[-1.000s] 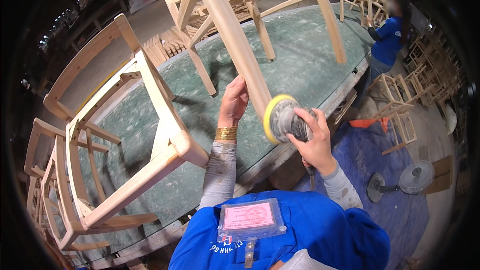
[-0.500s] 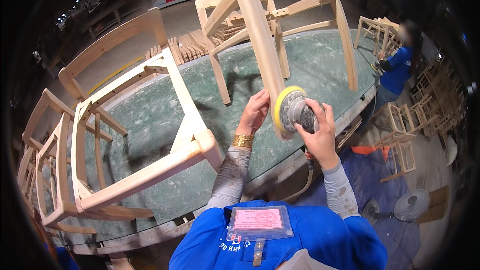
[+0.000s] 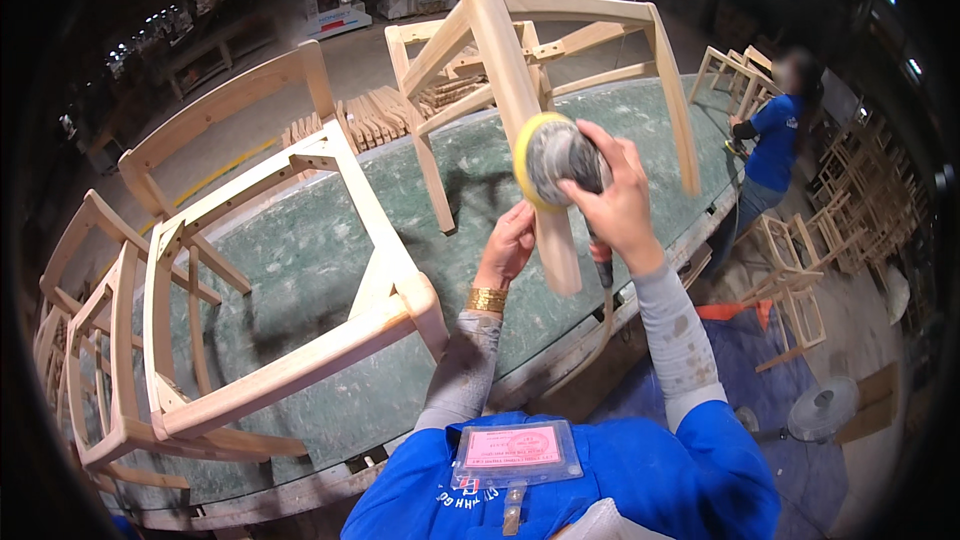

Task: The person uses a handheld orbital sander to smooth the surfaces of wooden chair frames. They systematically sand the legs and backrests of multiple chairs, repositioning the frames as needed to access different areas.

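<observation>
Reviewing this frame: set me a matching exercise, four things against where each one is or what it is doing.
1. left hand
2. right hand
3. round sander
4. co-worker in blue

a. pressed against the chair leg
b. standing at the table's far right end
c. gripping the sander
d. holding the chair leg

Pairs: 1-d, 2-c, 3-a, 4-b

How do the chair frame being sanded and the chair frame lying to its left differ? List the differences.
1. The sanded chair frame stands with a leg angled toward the person; the left chair frame lies flat on the green table.
2. The left hand grips the sanded frame's leg and the right hand presses a round sander against it; nobody touches the left frame.
Both are pale, unfinished wood.
</observation>
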Demonstrator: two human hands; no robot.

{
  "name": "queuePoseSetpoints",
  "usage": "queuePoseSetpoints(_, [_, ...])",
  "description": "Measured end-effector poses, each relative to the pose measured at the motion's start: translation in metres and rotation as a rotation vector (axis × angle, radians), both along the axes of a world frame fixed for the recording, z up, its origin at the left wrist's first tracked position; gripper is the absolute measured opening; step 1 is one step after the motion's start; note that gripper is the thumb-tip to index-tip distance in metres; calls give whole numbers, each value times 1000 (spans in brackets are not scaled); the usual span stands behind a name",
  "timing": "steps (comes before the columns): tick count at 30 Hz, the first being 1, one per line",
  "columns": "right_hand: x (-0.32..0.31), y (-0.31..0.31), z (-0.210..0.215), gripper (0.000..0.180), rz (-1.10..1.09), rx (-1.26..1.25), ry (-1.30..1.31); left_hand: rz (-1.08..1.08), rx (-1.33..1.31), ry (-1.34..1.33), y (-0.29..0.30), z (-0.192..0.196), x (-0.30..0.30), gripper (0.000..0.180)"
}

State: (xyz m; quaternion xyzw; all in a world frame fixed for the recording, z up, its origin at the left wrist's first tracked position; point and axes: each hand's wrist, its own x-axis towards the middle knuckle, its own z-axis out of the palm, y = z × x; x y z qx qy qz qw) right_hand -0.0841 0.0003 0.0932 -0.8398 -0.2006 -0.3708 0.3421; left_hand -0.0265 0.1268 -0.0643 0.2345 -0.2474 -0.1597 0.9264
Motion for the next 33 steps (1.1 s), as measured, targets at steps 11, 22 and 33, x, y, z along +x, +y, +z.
queuePoseSetpoints(11, [12, -3, 32, 68, -10, -104, 96, -9, 17, -16, 1, -10, -3, 44])
queuePoseSetpoints(22, [55, 49, 83, 66, -129, -197, -148, -21, 102, -28, -3, -22, -11, 46])
queuePoseSetpoints(33, [32, 40, 84, 65, -101, -218, -32, -20, 87, -12, -4, -15, -17, 43])
